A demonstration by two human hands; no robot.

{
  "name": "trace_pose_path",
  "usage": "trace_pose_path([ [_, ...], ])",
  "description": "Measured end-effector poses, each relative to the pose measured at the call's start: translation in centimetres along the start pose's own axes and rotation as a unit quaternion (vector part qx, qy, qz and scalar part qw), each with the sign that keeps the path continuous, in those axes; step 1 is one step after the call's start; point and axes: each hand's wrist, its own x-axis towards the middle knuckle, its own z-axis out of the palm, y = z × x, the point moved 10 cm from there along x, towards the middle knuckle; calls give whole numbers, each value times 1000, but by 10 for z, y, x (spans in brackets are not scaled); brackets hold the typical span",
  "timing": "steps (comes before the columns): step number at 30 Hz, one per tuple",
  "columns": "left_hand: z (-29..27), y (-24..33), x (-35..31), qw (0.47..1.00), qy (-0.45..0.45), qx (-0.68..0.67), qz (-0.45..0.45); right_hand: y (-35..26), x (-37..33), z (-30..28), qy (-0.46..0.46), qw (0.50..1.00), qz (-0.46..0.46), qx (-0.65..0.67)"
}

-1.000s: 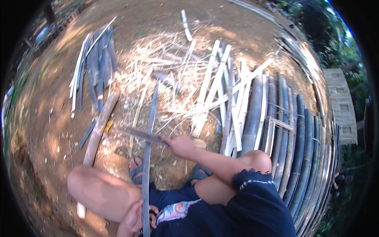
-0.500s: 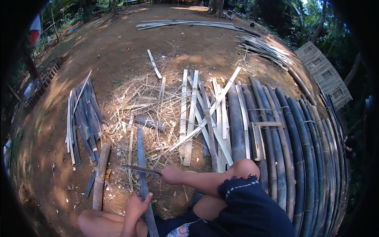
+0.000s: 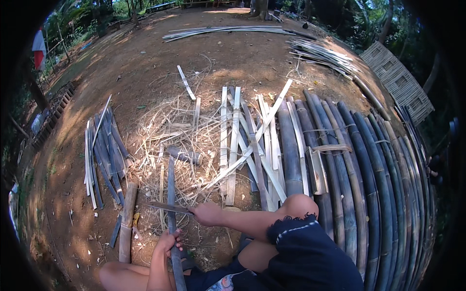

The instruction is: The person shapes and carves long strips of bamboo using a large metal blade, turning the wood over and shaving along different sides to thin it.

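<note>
My right hand point(image 3: 207, 214) is closed round the handle of a long knife point(image 3: 160, 206), its blade pointing left. The blade lies across a dark bamboo strip point(image 3: 171, 189) that runs from my lap out to the shavings. Lower down, my left hand point(image 3: 168, 242) grips this strip, fingers wrapped about it. Under the strip's far end is a short dark bamboo piece point(image 3: 183, 155), lying on a heap of pale shavings point(image 3: 167, 126).
Dark bamboo poles point(image 3: 357, 169) lie side by side at my right. Pale split strips point(image 3: 236, 140) cross each other before them. A bundle of dark strips point(image 3: 106, 145) and a brown bamboo length point(image 3: 127, 220) are on the left. Long pale strips point(image 3: 233, 30) lie far off.
My left hand's fingers have closed round the bamboo strip, where the thumb stood out before. The strip has swung slightly, its lower part leftward. The knife still crosses it.
</note>
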Motion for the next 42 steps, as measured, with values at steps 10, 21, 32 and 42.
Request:
trace_pose_path([
  [10, 2, 47, -103, 938, 169, 245, 178, -69, -27, -47, 125, 983, -118, -62],
  [21, 28, 12, -146, 984, 50, 18, 169, -109, -62, -71, 195, 938, -223, -177],
  [32, 52, 26, -165, 915, -222, -321, 105, -127, -80, -91, 284, 903, -299, -121],
  [42, 61, 15, -202, 864, -324, -365, 121, -89, -56, -137, 322, 916, -214, -110],
])
